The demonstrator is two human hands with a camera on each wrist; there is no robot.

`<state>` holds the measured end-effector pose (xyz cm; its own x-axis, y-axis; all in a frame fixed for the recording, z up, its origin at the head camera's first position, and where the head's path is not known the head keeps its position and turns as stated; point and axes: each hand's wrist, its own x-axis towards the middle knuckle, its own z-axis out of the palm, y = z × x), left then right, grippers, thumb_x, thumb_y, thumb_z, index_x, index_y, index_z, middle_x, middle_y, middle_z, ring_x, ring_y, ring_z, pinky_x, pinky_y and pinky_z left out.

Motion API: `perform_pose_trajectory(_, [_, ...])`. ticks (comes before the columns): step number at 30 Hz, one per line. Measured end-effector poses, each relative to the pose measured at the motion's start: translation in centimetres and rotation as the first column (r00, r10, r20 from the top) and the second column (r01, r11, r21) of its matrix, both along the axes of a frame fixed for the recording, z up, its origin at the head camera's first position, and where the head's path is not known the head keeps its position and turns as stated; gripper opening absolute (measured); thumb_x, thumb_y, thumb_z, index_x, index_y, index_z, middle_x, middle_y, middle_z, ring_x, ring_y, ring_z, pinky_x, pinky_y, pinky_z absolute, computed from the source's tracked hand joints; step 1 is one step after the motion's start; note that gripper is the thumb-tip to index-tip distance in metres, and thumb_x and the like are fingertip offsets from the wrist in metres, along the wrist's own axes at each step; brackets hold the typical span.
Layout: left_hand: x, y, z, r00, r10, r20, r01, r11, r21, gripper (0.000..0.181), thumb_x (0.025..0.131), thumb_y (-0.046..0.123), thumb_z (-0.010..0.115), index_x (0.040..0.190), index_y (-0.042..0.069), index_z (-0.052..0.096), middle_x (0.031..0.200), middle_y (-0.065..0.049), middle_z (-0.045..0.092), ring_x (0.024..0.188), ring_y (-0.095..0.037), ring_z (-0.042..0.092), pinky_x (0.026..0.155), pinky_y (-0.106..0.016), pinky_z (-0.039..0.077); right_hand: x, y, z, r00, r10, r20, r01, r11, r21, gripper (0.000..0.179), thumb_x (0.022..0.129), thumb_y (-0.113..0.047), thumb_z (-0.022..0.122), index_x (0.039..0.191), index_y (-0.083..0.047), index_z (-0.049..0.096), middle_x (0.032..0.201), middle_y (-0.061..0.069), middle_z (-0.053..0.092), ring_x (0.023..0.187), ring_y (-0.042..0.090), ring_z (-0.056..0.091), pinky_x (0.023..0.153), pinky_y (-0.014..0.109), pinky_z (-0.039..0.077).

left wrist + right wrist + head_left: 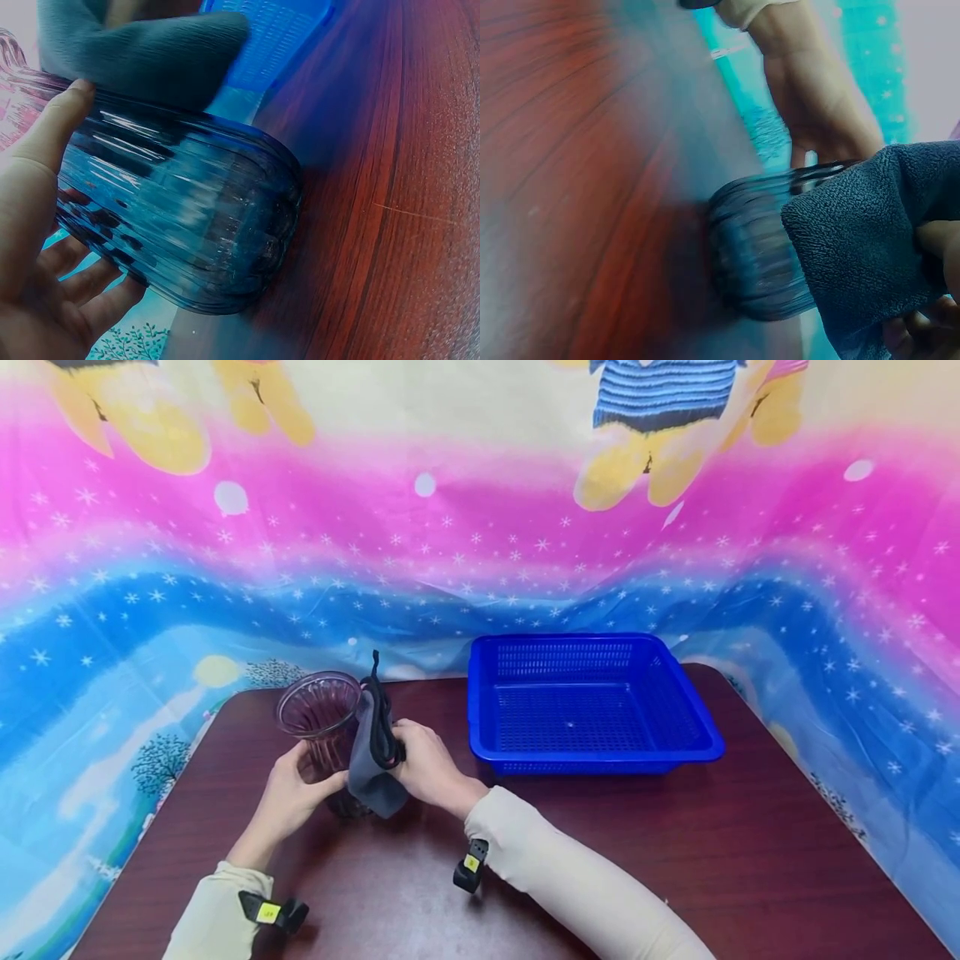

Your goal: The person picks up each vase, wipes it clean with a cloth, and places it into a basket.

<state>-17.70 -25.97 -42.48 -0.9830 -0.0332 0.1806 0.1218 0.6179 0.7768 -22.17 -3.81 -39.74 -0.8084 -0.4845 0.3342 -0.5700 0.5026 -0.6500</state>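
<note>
A ribbed, purple-tinted glass vase (318, 714) with a flared rim stands near the table's back left. My left hand (288, 793) grips its body; in the left wrist view the thumb (52, 131) lies along one side and the fingers curl beneath the glass (187, 202). In my right hand (431, 768) is a folded dark grey towel (371, 789), held against the vase's right side. Its fuzzy weave shows in the right wrist view, where the towel (862, 255) covers part of the vase (754, 247). The towel hides some of the right fingers.
A blue plastic basket (596, 760) with perforated walls sits at the back right of the dark wooden table (420, 893). Behind the table hangs a printed cloth backdrop (480, 543). Small black devices with yellow labels are worn on both sleeves.
</note>
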Motion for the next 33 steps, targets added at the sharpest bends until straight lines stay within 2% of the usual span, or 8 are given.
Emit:
perform_pose_trajectory(3, [0.0, 0.1, 0.0, 1.000, 0.003, 0.009, -0.003, 1.000, -0.008, 0.065, 0.089, 0.028, 0.079, 0.141, 0.002, 0.050, 0.134, -0.021, 0.063, 0.122, -0.034, 0.062, 0.088, -0.013, 0.050, 0.1, 0.2, -1.0, 1.000, -0.008, -0.004, 0.008, 0.999, 0.046, 0.005, 0.088, -0.011, 0.076, 0.092, -0.013, 0.075, 0.090, -0.001, 0.065, 0.082, 0.011, 0.064, 0.073, 0.020, 0.052])
perform_pose_trajectory(8, [0.0, 0.0, -0.2, 1.000, 0.004, 0.021, -0.004, 1.000, 0.006, 0.067, 0.089, 0.030, 0.079, 0.142, 0.001, 0.049, 0.135, -0.021, 0.062, 0.125, -0.034, 0.061, 0.089, -0.014, 0.050, 0.0, 0.5, -2.4, 1.000, -0.015, -0.004, 0.015, 0.995, 0.102, 0.006, 0.086, -0.011, 0.075, 0.084, -0.016, 0.072, 0.084, -0.002, 0.062, 0.074, 0.009, 0.059, 0.065, 0.020, 0.048])
perform_pose_trajectory(11, [0.0, 0.0, -0.3, 1.000, 0.004, 0.026, -0.004, 1.000, 0.012, 0.067, 0.089, 0.031, 0.078, 0.142, 0.001, 0.048, 0.134, -0.021, 0.062, 0.124, -0.034, 0.062, 0.094, -0.029, 0.056, -0.1, 0.7, -3.0, 1.000, -0.021, -0.002, 0.021, 0.992, 0.124, 0.008, 0.084, -0.010, 0.075, 0.081, -0.016, 0.070, 0.082, -0.003, 0.062, 0.072, 0.009, 0.058, 0.062, 0.022, 0.047])
perform_pose_trajectory(13, [-0.1, 0.0, -0.3, 1.000, 0.004, 0.025, -0.004, 1.000, 0.013, 0.067, 0.089, 0.031, 0.078, 0.142, 0.001, 0.048, 0.134, -0.022, 0.062, 0.124, -0.035, 0.063, 0.097, -0.041, 0.055, -0.2, 0.8, -3.4, 1.000, -0.022, 0.005, 0.021, 0.991, 0.132, 0.009, 0.084, -0.010, 0.075, 0.079, -0.016, 0.069, 0.081, -0.002, 0.062, 0.071, 0.010, 0.058, 0.061, 0.023, 0.047])
perform_pose_trajectory(15, [-0.1, 0.0, -0.4, 1.000, 0.005, 0.021, -0.006, 1.000, 0.014, 0.067, 0.089, 0.031, 0.078, 0.142, 0.001, 0.048, 0.134, -0.022, 0.062, 0.124, -0.035, 0.063, 0.098, -0.047, 0.054, -0.3, 0.8, -3.8, 1.000, -0.023, 0.016, 0.021, 0.991, 0.135, 0.011, 0.083, -0.010, 0.075, 0.077, -0.016, 0.068, 0.080, -0.002, 0.062, 0.070, 0.010, 0.058, 0.060, 0.024, 0.046])
perform_pose_trajectory(21, [-0.1, 0.0, -0.5, 1.000, 0.005, 0.011, -0.006, 1.000, 0.011, 0.067, 0.090, 0.030, 0.078, 0.142, 0.001, 0.049, 0.134, -0.021, 0.062, 0.123, -0.034, 0.063, 0.097, -0.046, 0.054, -0.4, 0.9, -4.8, 0.998, -0.032, 0.051, 0.025, 0.991, 0.133, 0.015, 0.085, -0.013, 0.076, 0.074, -0.015, 0.066, 0.081, 0.000, 0.064, 0.073, 0.011, 0.062, 0.062, 0.024, 0.049])
perform_pose_trajectory(26, [0.0, 0.0, -0.5, 1.000, 0.008, 0.015, -0.008, 1.000, 0.015, 0.068, 0.090, 0.030, 0.078, 0.143, -0.001, 0.048, 0.136, -0.023, 0.061, 0.125, -0.036, 0.061, 0.100, -0.052, 0.052, -0.5, 1.0, -5.4, 0.996, -0.038, 0.078, 0.028, 0.992, 0.122, 0.017, 0.086, -0.017, 0.077, 0.074, -0.015, 0.065, 0.083, 0.000, 0.067, 0.076, 0.012, 0.065, 0.064, 0.023, 0.050])
perform_pose_trajectory(33, [0.0, 0.1, -0.5, 1.000, 0.007, 0.013, -0.007, 1.000, 0.013, 0.067, 0.090, 0.030, 0.077, 0.142, 0.000, 0.048, 0.136, -0.023, 0.061, 0.125, -0.036, 0.061, 0.100, -0.052, 0.052, -0.5, 1.1, -6.0, 0.993, -0.051, 0.108, 0.041, 0.995, 0.095, 0.013, 0.084, -0.018, 0.077, 0.077, -0.012, 0.068, 0.084, 0.002, 0.070, 0.081, 0.015, 0.069, 0.068, 0.024, 0.053])
